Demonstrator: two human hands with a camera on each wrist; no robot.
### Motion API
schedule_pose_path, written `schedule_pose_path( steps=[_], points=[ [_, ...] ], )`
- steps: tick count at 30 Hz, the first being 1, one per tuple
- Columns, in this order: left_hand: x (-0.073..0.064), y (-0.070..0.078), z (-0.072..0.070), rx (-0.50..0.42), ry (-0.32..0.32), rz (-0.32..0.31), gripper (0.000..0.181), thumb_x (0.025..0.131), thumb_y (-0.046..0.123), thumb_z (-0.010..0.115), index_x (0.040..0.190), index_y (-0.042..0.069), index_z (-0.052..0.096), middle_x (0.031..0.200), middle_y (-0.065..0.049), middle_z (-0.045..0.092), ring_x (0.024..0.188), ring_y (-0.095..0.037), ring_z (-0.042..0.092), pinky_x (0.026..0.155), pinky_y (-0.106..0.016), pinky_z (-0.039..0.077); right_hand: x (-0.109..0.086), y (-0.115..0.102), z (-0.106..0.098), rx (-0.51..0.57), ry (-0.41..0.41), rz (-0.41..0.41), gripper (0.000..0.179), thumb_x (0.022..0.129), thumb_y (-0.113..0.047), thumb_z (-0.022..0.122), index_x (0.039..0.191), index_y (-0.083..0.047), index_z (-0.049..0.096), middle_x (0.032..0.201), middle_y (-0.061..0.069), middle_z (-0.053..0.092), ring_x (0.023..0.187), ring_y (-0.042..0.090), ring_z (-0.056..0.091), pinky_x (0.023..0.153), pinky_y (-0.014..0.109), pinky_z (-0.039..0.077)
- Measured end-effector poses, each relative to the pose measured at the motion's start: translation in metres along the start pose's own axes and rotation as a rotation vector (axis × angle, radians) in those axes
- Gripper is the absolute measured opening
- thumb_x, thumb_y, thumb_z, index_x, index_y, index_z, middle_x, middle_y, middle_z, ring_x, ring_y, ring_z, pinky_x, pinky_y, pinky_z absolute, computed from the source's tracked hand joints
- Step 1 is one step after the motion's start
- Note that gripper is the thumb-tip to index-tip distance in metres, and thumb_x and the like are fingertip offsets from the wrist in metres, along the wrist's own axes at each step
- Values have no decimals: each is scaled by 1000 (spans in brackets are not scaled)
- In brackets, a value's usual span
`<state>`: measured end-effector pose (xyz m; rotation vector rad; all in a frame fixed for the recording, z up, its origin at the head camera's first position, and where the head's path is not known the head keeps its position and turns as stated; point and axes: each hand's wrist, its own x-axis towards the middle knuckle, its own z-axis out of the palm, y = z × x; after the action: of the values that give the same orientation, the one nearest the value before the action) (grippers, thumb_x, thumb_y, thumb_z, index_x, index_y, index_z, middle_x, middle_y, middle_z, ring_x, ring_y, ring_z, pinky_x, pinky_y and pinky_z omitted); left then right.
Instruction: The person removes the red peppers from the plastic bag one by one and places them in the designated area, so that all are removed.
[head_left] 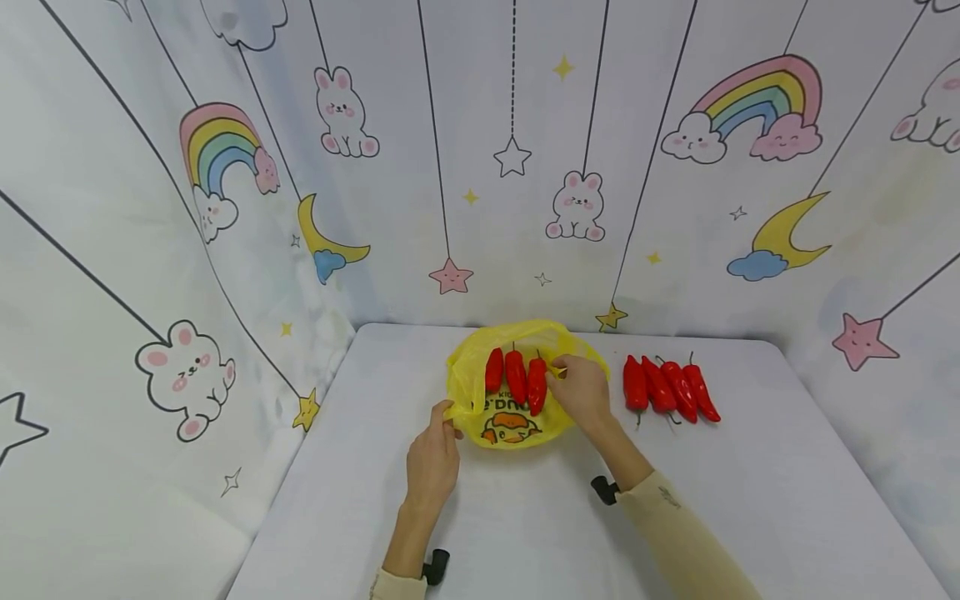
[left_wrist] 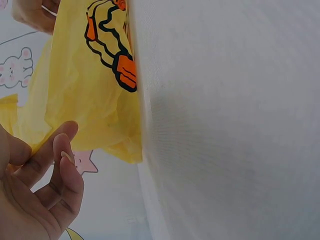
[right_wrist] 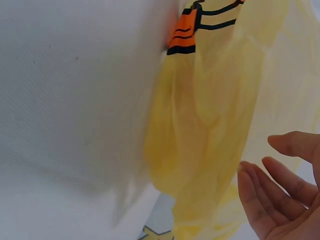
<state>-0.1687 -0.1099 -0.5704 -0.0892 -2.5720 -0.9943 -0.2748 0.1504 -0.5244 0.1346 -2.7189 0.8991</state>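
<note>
A thin yellow plastic bag (head_left: 555,427) with a printed duck lies at the far side of the table. Three red peppers (head_left: 515,375) show within its spread mouth, side by side. At the bag's left edge, my left hand (head_left: 433,458) pinches the plastic between thumb and forefinger; the left wrist view shows this hand (left_wrist: 47,185) close up. My right hand (head_left: 583,392) is over the bag's right side, fingertips close to the rightmost pepper. Thumb and fingers of this hand (right_wrist: 287,187) stand apart in the right wrist view, with nothing between them.
Several more red peppers (head_left: 663,389) lie in a row on the white table (head_left: 525,533), right of the bag. Behind the table hangs a cloth backdrop (head_left: 495,100) with rabbits, stars and rainbows. Small black devices are strapped at both wrists.
</note>
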Motion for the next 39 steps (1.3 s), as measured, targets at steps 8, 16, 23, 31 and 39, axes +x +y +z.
schedule_pose_path(
  steps=[8,16,23,31,39],
  points=[
    [-1,0,-1,-9,-1,-1,31,110,8,47,141,11,51,88,-7,75,54,-9,49,54,-27,42,0,0,10,9,-28,53,29,92,-23,79,114,-4,78,102,10,78,80,22,69,65,32,58],
    [-1,0,-1,-6,1,5,32,110,7,47,141,11,50,88,-6,75,54,-9,48,54,-27,42,2,-1,17,-53,-100,87,38,90,-26,82,117,0,75,108,15,77,82,25,69,69,37,60],
    [-1,0,-2,-5,5,15,32,110,8,47,142,11,50,88,-6,74,56,-9,48,55,-27,42,6,0,22,-88,-135,103,43,91,-28,80,121,2,73,108,16,77,87,28,71,81,45,60],
    [0,2,-2,-12,-9,-6,32,110,7,47,141,11,50,88,-6,74,54,-9,47,55,-27,42,8,2,32,-94,-158,139,51,92,-32,80,126,4,69,105,17,76,74,22,68,69,37,61],
    [-1,1,-1,-17,-12,-5,32,110,7,48,141,11,51,88,-6,75,55,-9,49,55,-27,43,3,-2,38,-73,-189,178,36,90,-31,81,99,-2,64,78,7,64,65,22,62,58,32,55]
  ],
)
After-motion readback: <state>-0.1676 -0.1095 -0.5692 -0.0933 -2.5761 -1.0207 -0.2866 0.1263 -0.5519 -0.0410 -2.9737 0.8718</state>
